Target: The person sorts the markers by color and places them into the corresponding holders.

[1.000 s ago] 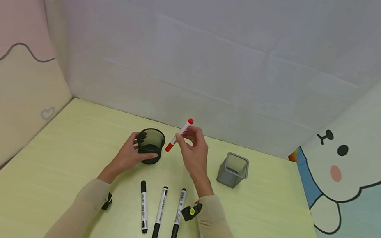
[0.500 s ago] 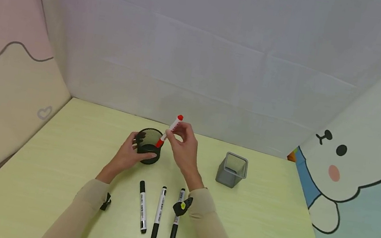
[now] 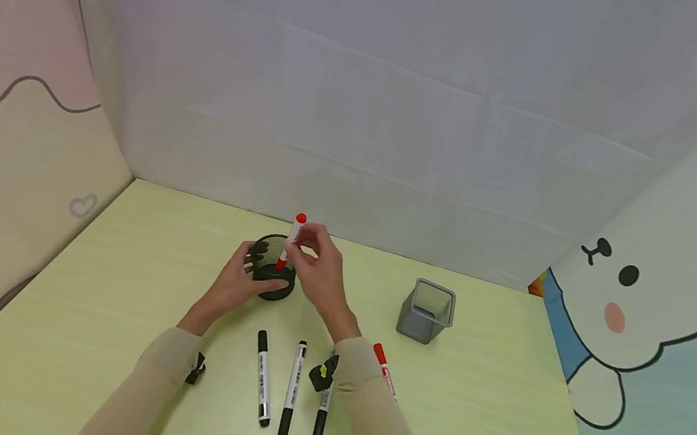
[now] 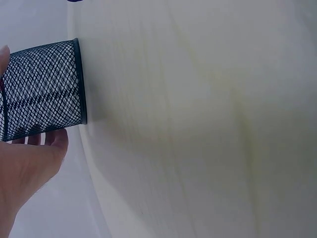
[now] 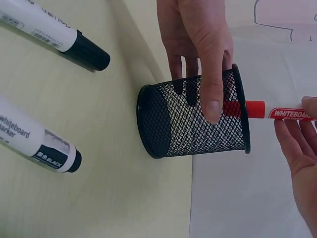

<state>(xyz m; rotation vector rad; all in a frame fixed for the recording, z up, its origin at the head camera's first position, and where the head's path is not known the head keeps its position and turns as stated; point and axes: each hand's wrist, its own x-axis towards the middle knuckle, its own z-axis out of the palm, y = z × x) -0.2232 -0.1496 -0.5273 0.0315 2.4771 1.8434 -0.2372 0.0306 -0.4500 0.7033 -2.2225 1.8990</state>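
My left hand [image 3: 236, 280] grips a round black mesh pen holder [image 5: 198, 134] around its side, thumb in front and fingers behind. The holder stands upright on the table. My right hand [image 3: 318, 267] pinches a red-and-white whiteboard marker [image 5: 285, 113] by its barrel, above the holder's mouth. The marker's red cap end has passed the rim and shows through the mesh in the right wrist view, with the barrel still outside. In the left wrist view, the holder [image 4: 42, 89] sits against the fingers of the left hand [image 4: 29, 166].
Three black-capped whiteboard markers, including a middle one [image 3: 292, 390], lie in front of the holder, one partly under the right wrist. A red marker [image 3: 384, 369] lies partly hidden beneath the right forearm. A square grey mesh holder [image 3: 421, 328] stands to the right.
My right hand has moved left with the red marker, from beside the holder to over it, and the cap end has entered the mouth. My left hand has stayed on the holder.
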